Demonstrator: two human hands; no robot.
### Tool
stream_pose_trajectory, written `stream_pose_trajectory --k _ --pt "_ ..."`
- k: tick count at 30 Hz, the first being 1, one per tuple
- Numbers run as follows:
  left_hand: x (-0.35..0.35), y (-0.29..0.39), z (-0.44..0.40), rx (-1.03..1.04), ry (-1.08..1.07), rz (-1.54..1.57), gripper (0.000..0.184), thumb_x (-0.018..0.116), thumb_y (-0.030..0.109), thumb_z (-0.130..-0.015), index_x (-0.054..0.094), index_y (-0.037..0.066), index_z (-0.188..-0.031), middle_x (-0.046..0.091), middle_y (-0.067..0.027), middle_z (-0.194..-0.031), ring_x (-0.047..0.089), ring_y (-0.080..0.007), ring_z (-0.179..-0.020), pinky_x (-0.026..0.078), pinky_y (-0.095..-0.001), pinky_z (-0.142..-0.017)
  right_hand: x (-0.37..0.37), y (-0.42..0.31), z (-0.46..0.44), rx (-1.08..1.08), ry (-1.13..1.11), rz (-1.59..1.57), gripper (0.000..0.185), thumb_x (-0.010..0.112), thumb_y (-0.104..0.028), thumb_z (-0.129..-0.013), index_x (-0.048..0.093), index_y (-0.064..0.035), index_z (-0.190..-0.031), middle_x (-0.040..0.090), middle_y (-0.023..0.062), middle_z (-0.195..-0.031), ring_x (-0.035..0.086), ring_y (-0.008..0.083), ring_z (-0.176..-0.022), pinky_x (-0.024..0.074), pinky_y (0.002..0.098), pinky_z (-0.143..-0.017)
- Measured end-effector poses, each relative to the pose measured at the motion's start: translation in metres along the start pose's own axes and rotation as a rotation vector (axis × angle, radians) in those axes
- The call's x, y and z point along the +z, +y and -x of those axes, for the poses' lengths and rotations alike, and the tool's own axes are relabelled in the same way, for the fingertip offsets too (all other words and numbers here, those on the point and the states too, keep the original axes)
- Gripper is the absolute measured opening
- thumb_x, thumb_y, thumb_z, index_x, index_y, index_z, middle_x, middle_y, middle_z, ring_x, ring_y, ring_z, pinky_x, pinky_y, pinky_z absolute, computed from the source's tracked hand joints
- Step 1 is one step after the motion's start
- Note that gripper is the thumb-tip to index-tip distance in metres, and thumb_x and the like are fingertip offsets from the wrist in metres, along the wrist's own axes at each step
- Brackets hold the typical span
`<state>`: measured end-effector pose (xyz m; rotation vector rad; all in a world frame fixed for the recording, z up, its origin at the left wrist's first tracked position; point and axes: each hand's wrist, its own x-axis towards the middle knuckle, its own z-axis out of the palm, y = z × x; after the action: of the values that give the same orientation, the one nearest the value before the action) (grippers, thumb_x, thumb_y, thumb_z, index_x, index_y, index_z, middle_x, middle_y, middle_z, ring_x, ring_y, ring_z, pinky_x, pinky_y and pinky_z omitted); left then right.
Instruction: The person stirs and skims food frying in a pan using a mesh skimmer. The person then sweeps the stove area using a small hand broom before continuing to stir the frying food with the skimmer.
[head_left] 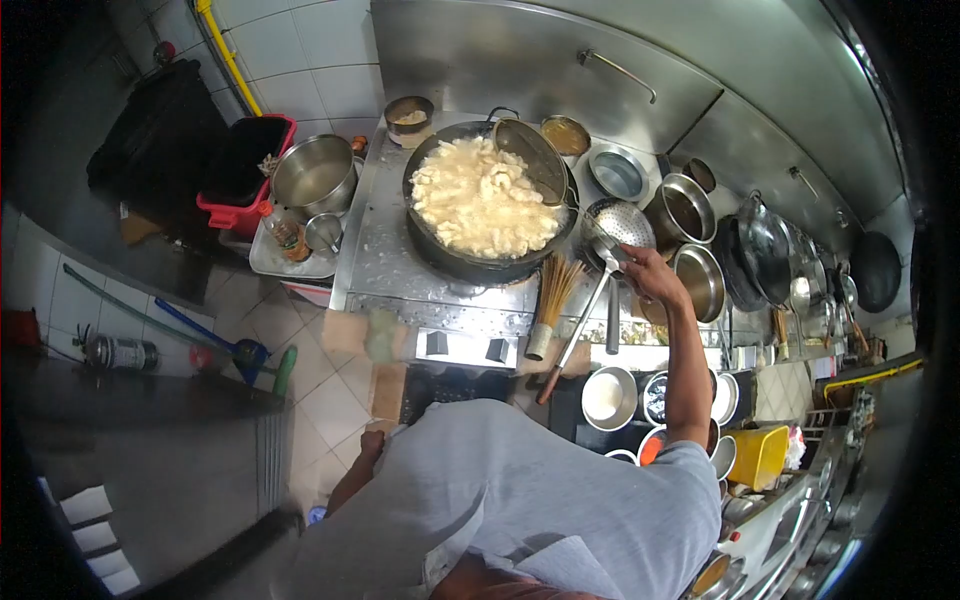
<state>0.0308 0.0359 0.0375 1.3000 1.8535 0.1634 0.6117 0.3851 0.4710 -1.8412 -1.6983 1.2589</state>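
Observation:
My right hand point(650, 275) is closed around the handle of a wire strainer point(535, 160), to the right of the wok. The strainer's round mesh head rests at the right side of the large black wok point(425, 240). Pale, battered-looking pieces of food point(480, 200) fill the wok amid bubbling liquid. Below my right hand lie a long wooden-handled ladle point(580, 335) and a perforated skimmer point(622, 222). My left hand point(372, 440) hangs low beside my body, away from the stove; its fingers are mostly hidden.
A bamboo brush point(555, 300) leans at the stove's front edge. Left of the stove stand a steel pot point(312, 178), a bottle point(285, 232) and a red bin point(225, 215). Metal pots point(700, 280) and seasoning bowls point(608, 398) crowd the right side, with a yellow container point(757, 457) farther down.

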Motion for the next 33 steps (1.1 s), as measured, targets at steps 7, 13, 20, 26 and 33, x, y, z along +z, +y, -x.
stream_pose_trajectory --k 7,13,20,26,33 --pt "-0.004 -0.006 -0.026 0.419 -0.016 -0.589 0.019 0.055 0.017 -0.079 0.066 0.002 -0.076 0.065 -0.0167 -0.068 0.064 -0.0303 -0.059 0.05 -0.042 -0.057 0.001 -0.007 0.057 -0.132 0.145 0.217 0.042 0.059 -0.011 -0.087 0.054 -0.0005 -0.128 0.065 0.0213 -0.112 0.065 0.0257 -0.097 0.0476 0.0349 -0.086" --pt "-0.022 0.031 -0.032 0.118 -0.001 0.021 0.024 0.052 0.015 -0.081 0.064 -0.001 -0.068 0.063 -0.0155 -0.062 0.06 -0.0288 -0.053 0.047 -0.0414 -0.052 0.005 -0.037 0.101 -0.237 0.235 0.446 0.039 0.06 -0.01 -0.089 0.054 0.0005 -0.126 0.067 0.0202 -0.09 0.062 0.0179 -0.077 0.0485 0.0335 -0.072" --pt "-0.012 0.022 -0.044 0.012 0.058 0.231 0.029 0.053 0.019 -0.079 0.061 -0.004 -0.063 0.059 -0.015 -0.057 0.057 -0.027 -0.05 0.045 -0.0414 -0.05 0.013 -0.05 0.12 -0.159 0.253 0.319 0.037 0.06 -0.014 -0.087 0.059 -0.0058 -0.123 0.063 0.0222 -0.111 0.064 0.0345 -0.101 0.0488 0.0381 -0.085" --pt "-0.005 0.013 -0.026 -0.078 -0.006 0.215 0.026 0.052 0.018 -0.079 0.062 -0.002 -0.066 0.06 -0.0157 -0.058 0.061 -0.0269 -0.057 0.046 -0.042 -0.054 0.042 -0.058 0.123 -0.171 0.342 0.272 0.038 0.059 -0.011 -0.087 0.057 -0.0027 -0.124 0.065 0.0259 -0.098 0.065 0.0383 -0.094 0.0497 0.0395 -0.079" --pt "0.005 0.0 -0.011 -0.058 -0.008 0.036 0.016 0.057 0.016 -0.078 0.065 0.003 -0.074 0.065 -0.0189 -0.07 0.065 -0.0324 -0.066 0.05 -0.0449 -0.06 0.08 -0.054 0.141 -0.214 0.293 0.116 0.042 0.057 -0.005 -0.089 0.051 0.0026 -0.13 0.054 0.0064 -0.066 0.047 0.0087 -0.059 0.0433 0.0273 -0.056"
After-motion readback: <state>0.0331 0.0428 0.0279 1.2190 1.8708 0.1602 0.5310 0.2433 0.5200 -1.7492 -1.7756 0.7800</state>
